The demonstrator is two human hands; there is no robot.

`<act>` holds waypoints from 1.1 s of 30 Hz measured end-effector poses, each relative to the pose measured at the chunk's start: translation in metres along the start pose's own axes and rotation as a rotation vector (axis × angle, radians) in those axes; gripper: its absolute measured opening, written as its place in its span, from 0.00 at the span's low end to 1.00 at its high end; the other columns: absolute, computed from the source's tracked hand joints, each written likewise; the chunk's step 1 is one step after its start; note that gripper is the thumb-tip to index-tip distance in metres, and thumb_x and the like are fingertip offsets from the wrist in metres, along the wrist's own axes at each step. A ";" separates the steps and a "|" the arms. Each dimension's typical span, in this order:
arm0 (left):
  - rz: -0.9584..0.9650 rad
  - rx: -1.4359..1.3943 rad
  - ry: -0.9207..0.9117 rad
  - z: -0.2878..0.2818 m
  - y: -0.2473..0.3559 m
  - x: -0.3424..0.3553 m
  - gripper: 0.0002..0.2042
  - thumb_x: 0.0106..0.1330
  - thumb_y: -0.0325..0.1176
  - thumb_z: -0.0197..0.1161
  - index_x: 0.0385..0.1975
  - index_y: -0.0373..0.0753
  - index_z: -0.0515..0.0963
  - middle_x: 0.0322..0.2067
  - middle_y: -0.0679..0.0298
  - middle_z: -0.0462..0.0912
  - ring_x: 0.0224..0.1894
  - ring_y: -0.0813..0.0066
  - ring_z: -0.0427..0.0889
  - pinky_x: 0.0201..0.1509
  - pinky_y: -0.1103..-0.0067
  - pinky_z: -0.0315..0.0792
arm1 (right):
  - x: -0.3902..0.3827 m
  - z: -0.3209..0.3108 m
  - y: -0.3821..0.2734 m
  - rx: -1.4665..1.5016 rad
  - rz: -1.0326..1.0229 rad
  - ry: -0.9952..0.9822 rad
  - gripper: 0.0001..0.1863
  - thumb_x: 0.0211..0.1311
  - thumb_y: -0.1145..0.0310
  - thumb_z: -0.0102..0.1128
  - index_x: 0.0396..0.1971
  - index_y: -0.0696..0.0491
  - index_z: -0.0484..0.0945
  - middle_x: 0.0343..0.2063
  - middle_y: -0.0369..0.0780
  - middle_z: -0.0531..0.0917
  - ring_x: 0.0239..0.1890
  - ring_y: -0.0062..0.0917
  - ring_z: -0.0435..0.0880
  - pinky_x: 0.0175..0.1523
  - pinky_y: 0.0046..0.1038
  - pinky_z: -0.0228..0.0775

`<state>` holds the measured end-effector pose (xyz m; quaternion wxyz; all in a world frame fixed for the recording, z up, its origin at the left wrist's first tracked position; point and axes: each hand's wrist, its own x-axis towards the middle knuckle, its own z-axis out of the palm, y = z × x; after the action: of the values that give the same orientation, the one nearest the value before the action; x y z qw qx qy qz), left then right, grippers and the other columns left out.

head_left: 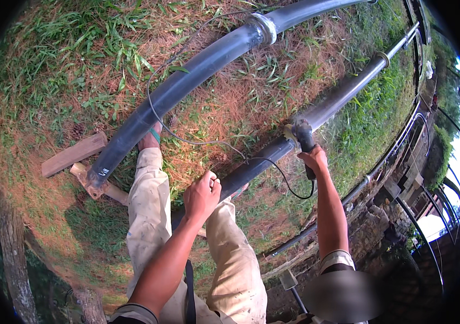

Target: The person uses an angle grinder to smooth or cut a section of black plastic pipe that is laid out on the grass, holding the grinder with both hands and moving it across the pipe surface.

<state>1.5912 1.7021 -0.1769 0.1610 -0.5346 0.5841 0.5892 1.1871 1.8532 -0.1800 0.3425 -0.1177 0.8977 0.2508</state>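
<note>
My right hand is wrapped around the dark body of a corded angle grinder. The tool's head rests at a pale, rough collar on a long black pipe, and its working face is hidden. This pipe slants from between my legs to the upper right. Over the near end of the pipe, beside my right knee, is my left hand, its fingers curled in. Whatever it may hold is out of sight. A thin grey cable runs from the grinder's tail across the pipe.
A second black pipe with a whitish joint ring arcs across my left side. Its near end sits on wooden pieces, by a loose wood block. Tree trunks stand lower left; another thin pipe lies right.
</note>
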 end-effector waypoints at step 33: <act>0.018 0.038 -0.007 0.008 0.003 0.004 0.08 0.70 0.39 0.65 0.43 0.43 0.81 0.32 0.59 0.90 0.36 0.55 0.90 0.41 0.62 0.81 | -0.035 0.023 0.048 0.059 -0.048 0.084 0.38 0.48 0.51 0.76 0.55 0.58 0.73 0.45 0.58 0.88 0.51 0.57 0.87 0.56 0.52 0.78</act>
<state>1.5839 1.7066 -0.1812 0.1681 -0.5241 0.5992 0.5814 1.2074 1.9076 -0.1530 0.3138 -0.1395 0.9152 0.2107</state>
